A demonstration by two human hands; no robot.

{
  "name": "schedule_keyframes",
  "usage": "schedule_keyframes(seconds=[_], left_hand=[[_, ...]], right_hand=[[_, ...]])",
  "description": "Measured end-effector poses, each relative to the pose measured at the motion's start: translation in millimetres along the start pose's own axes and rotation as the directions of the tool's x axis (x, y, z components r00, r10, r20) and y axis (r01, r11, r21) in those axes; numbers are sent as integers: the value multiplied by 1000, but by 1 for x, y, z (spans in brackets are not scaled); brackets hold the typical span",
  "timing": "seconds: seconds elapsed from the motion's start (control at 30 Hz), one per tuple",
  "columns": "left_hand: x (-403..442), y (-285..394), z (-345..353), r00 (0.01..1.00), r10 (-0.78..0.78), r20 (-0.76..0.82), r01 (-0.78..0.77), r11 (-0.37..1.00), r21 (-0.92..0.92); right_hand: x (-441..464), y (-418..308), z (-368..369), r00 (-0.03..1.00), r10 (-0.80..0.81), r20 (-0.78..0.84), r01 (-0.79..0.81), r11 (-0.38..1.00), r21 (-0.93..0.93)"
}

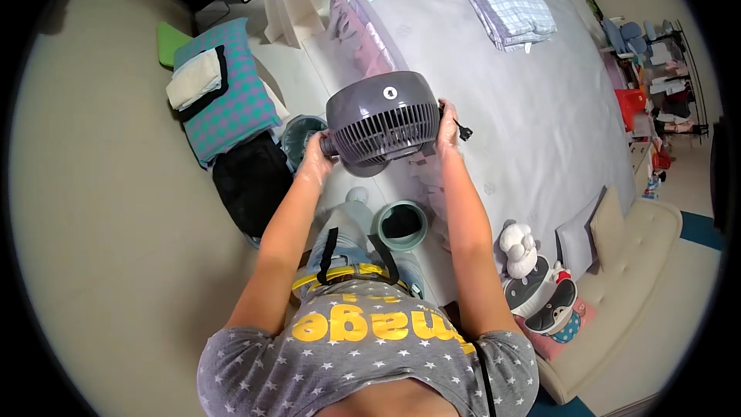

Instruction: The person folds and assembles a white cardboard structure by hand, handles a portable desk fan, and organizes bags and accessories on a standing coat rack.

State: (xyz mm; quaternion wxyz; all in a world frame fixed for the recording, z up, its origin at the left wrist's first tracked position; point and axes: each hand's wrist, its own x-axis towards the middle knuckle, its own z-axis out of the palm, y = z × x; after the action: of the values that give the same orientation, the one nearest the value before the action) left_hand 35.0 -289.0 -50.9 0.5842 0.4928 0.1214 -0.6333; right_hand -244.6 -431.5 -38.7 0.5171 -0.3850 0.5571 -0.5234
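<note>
Grey star-print shirt [347, 371] with yellow lettering fills the bottom centre of the frame. Above it, at the centre, a dark grey fan [386, 120] is held up between two hands: the left hand [315, 158] clasps its left side, the right hand [448, 131] grips its right, fingers partly hidden, beside a black plug [465, 133]. Below the fan stands a green bin [401, 246]; a bed [502, 108] spreads across the upper right, bearing folded plaid bedding [509, 8].

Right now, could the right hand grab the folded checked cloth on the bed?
Probably not: the right hand is busy holding up the gray fan together with the left hand, and the folded checked cloth lies farther away on the bed.
</note>
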Motion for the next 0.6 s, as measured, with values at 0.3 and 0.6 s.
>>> schedule_keyframes(seconds=[0.3, 0.6], left_hand=[[-68, 13, 55, 908, 420, -13, -396, 866, 306], [-91, -25, 71, 530, 779, 335, -673, 146, 725]], right_hand=[[-44, -89, -8, 929, -368, 37, 280, 635, -720], [-95, -176, 34, 715, -698, 36, 656, 652, -380]])
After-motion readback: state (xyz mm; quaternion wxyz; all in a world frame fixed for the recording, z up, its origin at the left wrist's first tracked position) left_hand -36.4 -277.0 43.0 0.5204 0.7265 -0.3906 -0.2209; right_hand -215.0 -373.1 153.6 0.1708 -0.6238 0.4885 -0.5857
